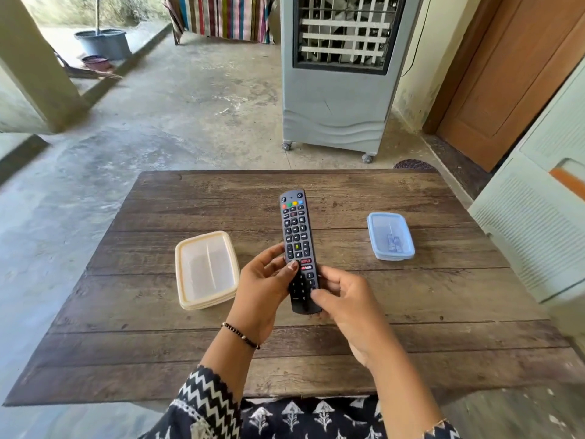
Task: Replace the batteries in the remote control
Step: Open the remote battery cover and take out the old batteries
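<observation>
remote (296,236): buttons up, held above bench (348,343) centre, likely to flip for back cover
hands: left hand (262,289) and right hand (345,299) both clamped on remote's near end
blue box (391,236): right, batteries inside

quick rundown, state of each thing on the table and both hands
remote control: held in both hands, buttons up
left hand: gripping remote's lower left edge
right hand: gripping remote's lower right edge
cream container: lid on, looks empty
blue container: lid on, small items inside
</observation>
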{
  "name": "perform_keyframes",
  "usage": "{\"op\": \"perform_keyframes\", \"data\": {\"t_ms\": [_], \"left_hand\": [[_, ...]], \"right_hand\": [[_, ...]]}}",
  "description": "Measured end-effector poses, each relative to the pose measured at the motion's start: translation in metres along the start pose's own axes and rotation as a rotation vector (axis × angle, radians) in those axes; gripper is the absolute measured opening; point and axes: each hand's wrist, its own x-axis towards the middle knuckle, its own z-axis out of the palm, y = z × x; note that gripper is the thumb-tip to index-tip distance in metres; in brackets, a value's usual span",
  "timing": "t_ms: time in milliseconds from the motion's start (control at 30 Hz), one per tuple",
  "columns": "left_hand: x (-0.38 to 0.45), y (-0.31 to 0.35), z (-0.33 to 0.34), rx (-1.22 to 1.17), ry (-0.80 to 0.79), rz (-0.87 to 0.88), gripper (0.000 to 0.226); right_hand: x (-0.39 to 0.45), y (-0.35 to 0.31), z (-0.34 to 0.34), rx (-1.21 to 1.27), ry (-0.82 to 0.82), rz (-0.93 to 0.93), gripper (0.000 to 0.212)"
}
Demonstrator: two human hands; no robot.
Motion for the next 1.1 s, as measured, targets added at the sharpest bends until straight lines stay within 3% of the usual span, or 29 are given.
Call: {"op": "perform_keyframes", "data": {"t_ms": [133,200,300,400,700,1100], "left_hand": [[-0.006,-0.008,0.002,0.034,-0.072,0.051,0.046],[-0.007,-0.010,0.001,0.047,-0.091,0.059,0.055],[-0.005,-0.006,-0.007,0.029,-0.121,0.037,0.045],[-0.005,-0.003,-0.014,-0.003,-0.156,-0.006,0.036],[-0.009,-0.003,-0.022,-0.130,-0.221,-0.011,0.035],[-0.011,-0.005,-0.027,-0.184,-0.215,-0.017,0.034]], "right_hand": [[-0.003,0.007,0.008,-0.534,0.250,-0.233,0.043],[-0.005,0.007,0.015,-0.715,0.285,-0.342,0.051],[-0.010,0.006,0.015,-0.625,0.187,-0.383,0.056],[-0.010,0.010,0.008,-0.453,0.124,-0.387,0.043],[-0.007,0.022,0.009,-0.775,0.250,-0.818,0.027],[-0.010,0.031,0.019,-0.957,0.301,-0.921,0.023]]}}
